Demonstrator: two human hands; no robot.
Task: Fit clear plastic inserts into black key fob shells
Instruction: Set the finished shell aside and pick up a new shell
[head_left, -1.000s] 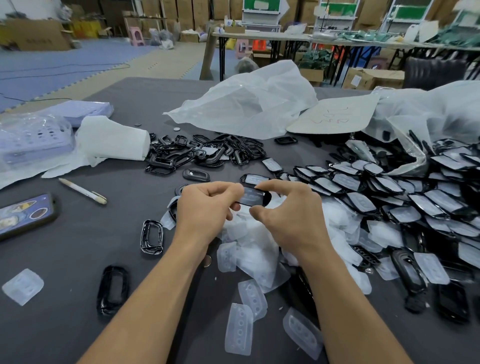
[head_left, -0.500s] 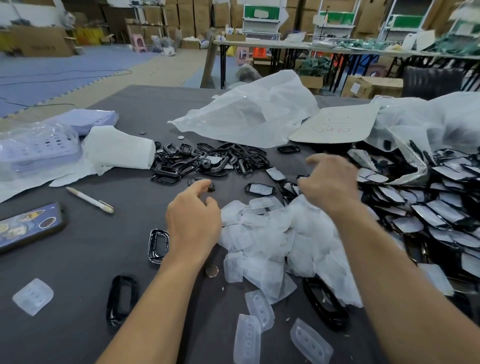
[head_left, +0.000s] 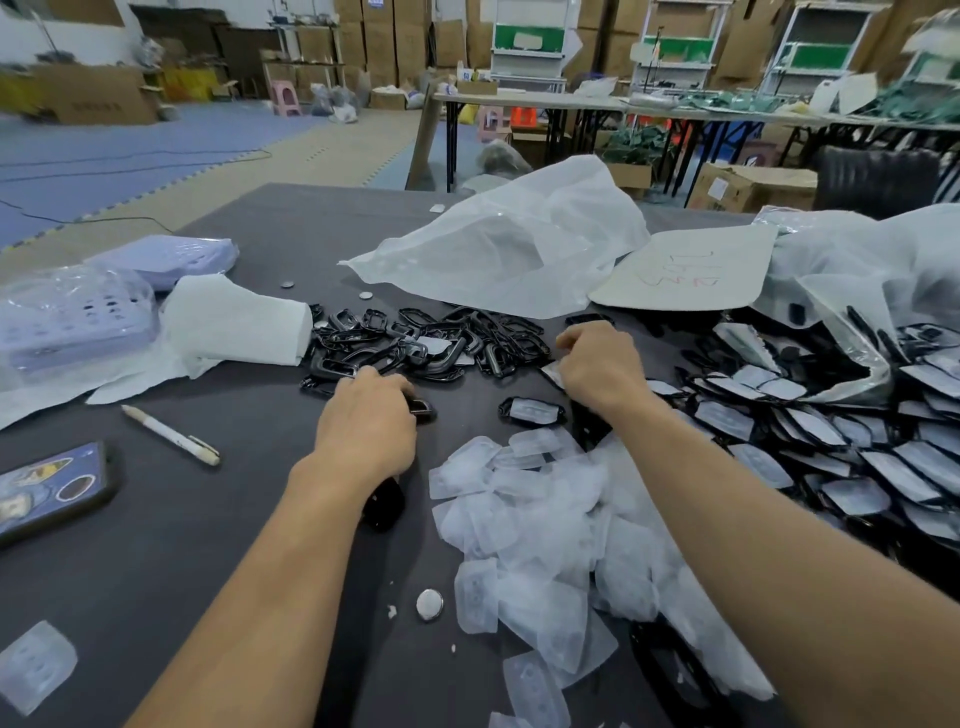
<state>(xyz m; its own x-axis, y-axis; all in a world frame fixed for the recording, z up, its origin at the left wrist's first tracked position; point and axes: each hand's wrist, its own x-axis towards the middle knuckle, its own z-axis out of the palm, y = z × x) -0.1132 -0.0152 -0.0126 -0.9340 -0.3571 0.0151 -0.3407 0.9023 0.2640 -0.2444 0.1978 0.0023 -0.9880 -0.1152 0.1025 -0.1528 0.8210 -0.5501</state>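
Hands over a dark table (head_left: 156, 545) strewn with key fob parts, seen from my own eyes. Much is done: a large heap of finished fobs (head_left: 831, 447) (black shells with the cloudy clear piece already seated) spreads along my right side, and 1 more fitted fob (head_left: 530, 410) lies alone between my hands. Much is left too, I judge. A tangle of empty shells (head_left: 441, 338) sits beyond my hands, and a loose drift of clear inserts (head_left: 545, 514) lies nearer me, beside my right forearm. My left hand (head_left: 366, 431) is palm down, fingers curled over 1 black shell (head_left: 423, 408) whose end shows past my knuckles; whether they grip it or only touch it I cannot tell. My right hand (head_left: 602, 371) sits at the edge of the finished heap, fingers curled under and hidden, so I cannot tell if they hold anything. Neither hand visibly holds an insert; the nearest lie just near of that shell.
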